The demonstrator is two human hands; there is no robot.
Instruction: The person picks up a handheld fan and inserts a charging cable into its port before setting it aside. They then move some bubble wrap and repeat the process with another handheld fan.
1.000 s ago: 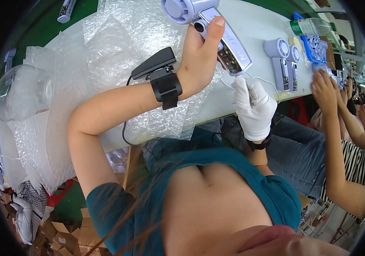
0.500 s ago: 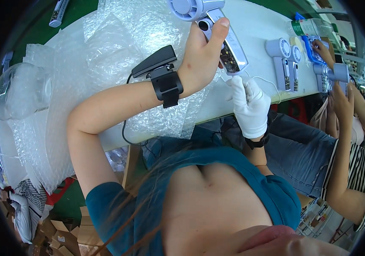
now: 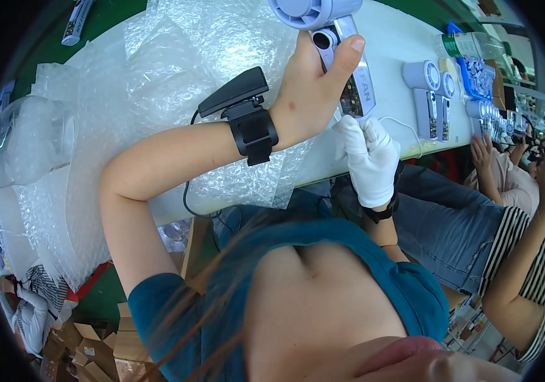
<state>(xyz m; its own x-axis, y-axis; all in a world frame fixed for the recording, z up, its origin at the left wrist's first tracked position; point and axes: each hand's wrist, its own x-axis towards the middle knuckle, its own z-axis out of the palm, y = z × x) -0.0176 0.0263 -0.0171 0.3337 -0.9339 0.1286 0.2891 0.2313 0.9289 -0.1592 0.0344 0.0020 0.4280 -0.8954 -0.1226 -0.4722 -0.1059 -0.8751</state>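
Note:
My bare left hand (image 3: 314, 86) is closed around a lavender handheld fan (image 3: 365, 95), thumb along its handle. Its round head (image 3: 304, 9) points away from me at the top edge, and an opening in the handle bares a circuit board. My right hand (image 3: 369, 159), in a white glove, pinches at the handle's lower end. What lies between those fingertips is hidden. A thin white cable (image 3: 406, 123) curves over the table just right of the glove.
Bubble wrap (image 3: 177, 70) covers the table's left part, near a clear plastic container (image 3: 27, 140). Two more fans (image 3: 425, 102) lie right of the cable, before a blue basket of parts (image 3: 477, 77) and a bottle (image 3: 466, 44). A co-worker in stripes (image 3: 527, 280) sits at right.
The fan and my left hand have shifted slightly right; my right hand stays at its lower end. The co-worker's hands have left the basket and table, one now raised farther right with a lavender piece.

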